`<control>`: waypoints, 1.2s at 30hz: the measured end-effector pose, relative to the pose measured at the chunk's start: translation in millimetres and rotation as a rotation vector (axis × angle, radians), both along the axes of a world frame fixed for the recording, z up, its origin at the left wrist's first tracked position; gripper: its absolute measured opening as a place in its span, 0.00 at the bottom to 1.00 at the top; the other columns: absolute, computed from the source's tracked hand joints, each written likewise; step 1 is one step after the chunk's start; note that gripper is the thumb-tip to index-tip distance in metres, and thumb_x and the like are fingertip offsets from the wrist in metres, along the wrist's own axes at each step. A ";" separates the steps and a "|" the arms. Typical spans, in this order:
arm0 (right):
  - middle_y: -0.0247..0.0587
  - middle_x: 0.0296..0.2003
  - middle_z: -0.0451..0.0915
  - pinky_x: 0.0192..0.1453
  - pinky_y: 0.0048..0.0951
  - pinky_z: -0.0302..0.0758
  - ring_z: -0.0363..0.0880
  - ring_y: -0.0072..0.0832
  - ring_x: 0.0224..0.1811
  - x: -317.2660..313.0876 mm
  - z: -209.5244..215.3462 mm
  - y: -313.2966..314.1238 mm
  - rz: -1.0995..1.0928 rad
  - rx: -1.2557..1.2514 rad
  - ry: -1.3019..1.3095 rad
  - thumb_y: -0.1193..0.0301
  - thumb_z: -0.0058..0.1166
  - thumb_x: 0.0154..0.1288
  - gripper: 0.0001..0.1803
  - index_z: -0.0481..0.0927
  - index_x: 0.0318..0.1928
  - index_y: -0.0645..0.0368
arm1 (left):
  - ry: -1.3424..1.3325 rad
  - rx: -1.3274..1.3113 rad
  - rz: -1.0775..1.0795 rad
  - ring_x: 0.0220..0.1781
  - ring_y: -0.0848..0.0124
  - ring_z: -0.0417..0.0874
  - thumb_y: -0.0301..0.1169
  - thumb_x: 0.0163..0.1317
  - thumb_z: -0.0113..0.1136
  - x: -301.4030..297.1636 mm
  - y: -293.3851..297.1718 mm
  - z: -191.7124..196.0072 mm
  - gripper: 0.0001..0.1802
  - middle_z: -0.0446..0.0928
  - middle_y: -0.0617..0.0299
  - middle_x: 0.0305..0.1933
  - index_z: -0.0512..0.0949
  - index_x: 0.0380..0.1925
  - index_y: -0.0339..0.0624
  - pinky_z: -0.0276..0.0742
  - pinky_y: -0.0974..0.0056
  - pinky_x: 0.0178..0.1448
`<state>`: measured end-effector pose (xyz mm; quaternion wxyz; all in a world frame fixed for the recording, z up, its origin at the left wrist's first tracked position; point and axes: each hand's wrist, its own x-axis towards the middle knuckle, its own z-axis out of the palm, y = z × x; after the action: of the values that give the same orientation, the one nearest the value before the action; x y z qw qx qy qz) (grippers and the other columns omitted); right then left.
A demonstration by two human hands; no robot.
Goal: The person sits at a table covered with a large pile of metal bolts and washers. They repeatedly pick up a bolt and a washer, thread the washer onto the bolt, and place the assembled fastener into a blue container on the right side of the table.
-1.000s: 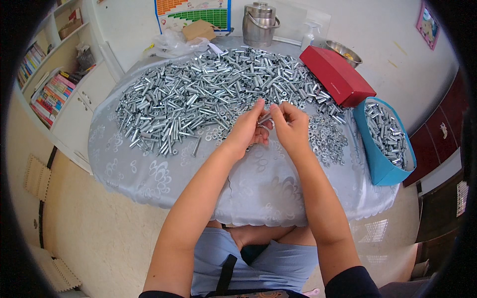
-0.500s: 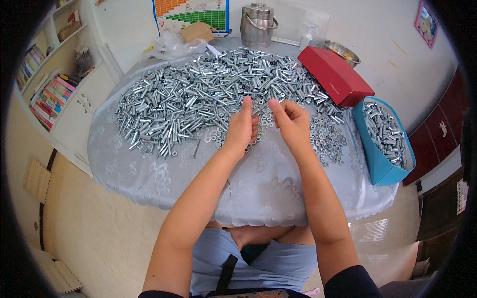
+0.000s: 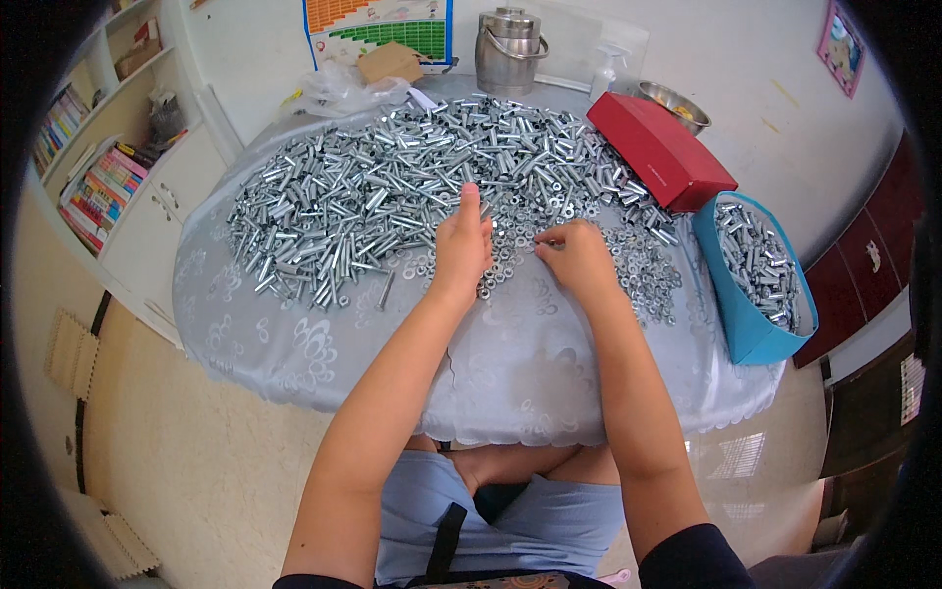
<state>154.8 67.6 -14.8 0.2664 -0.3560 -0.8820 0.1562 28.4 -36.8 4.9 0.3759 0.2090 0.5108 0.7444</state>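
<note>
My left hand [image 3: 464, 245] is closed with the thumb raised, at the near edge of the metal pile. A bit of a silver bolt [image 3: 485, 209] shows beside its thumb; the curled fingers cover the rest. To its right, my right hand [image 3: 579, 257] hovers low over loose washers and nuts [image 3: 643, 270], thumb and fingertips pinched together. Whatever is in that pinch is too small to make out. Behind both hands spreads a wide heap of silver bolts and sleeves [image 3: 343, 187]. One lone bolt [image 3: 385, 291] lies at the heap's front edge.
A blue bin [image 3: 731, 294] full of metal sleeve bolts stands at the right, beside a red box [image 3: 662, 152]. Along the back are a steel pot [image 3: 510, 54], a metal bowl [image 3: 677, 103], a spray bottle [image 3: 605, 74] and a plastic bag [image 3: 348, 90]. A grey cloth [image 3: 392, 363] covers the table.
My right hand has drawn away from the left one and dropped toward the washers, its fingers now pinched there. My left hand has shifted slightly left, still closed.
</note>
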 end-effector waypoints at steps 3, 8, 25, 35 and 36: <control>0.48 0.34 0.76 0.46 0.38 0.71 0.72 0.43 0.42 0.0 -0.5 -2.5 -0.001 0.031 -0.007 0.66 0.60 0.46 0.10 0.83 0.32 0.53 | 0.008 0.002 -0.004 0.10 0.82 0.50 0.59 0.59 0.43 -0.1 0.7 -1.7 0.29 0.50 0.75 0.10 0.56 0.10 0.51 0.46 0.73 0.14; 0.47 0.34 0.76 0.46 0.37 0.71 0.72 0.42 0.43 -3.3 -0.1 -6.8 -0.019 0.002 -0.013 0.67 0.60 0.47 0.10 0.83 0.32 0.54 | 0.003 -0.015 -0.015 0.10 0.82 0.50 0.59 0.58 0.43 1.5 0.6 -0.1 0.29 0.50 0.75 0.10 0.55 0.10 0.52 0.47 0.73 0.14; 0.46 0.32 0.76 0.44 0.37 0.71 0.73 0.42 0.40 -7.1 -2.2 -9.9 0.012 0.026 0.043 0.68 0.60 0.47 0.08 0.82 0.29 0.58 | 0.028 -0.028 -0.028 0.10 0.83 0.54 0.59 0.58 0.45 2.3 0.9 -3.4 0.29 0.55 0.74 0.10 0.61 0.11 0.48 0.50 0.74 0.13; 0.48 0.31 0.76 0.43 0.38 0.71 0.73 0.42 0.39 -9.7 -3.1 -15.8 -0.008 0.083 0.062 0.65 0.62 0.45 0.12 0.80 0.27 0.61 | 0.037 -0.040 -0.011 0.11 0.82 0.51 0.59 0.58 0.45 5.6 0.7 -0.1 0.29 0.51 0.75 0.11 0.55 0.10 0.52 0.48 0.73 0.15; 0.48 0.30 0.76 0.43 0.38 0.71 0.73 0.42 0.39 -10.1 -3.2 -16.2 -0.011 0.086 0.064 0.66 0.62 0.44 0.12 0.80 0.26 0.61 | 0.036 -0.025 -0.019 0.11 0.82 0.53 0.59 0.58 0.45 4.2 1.1 -1.0 0.29 0.53 0.74 0.11 0.57 0.11 0.51 0.49 0.74 0.14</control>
<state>144.7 51.4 -18.0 0.3104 -0.3437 -0.8770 0.1278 32.6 -35.8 3.9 0.3765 0.2225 0.5246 0.7304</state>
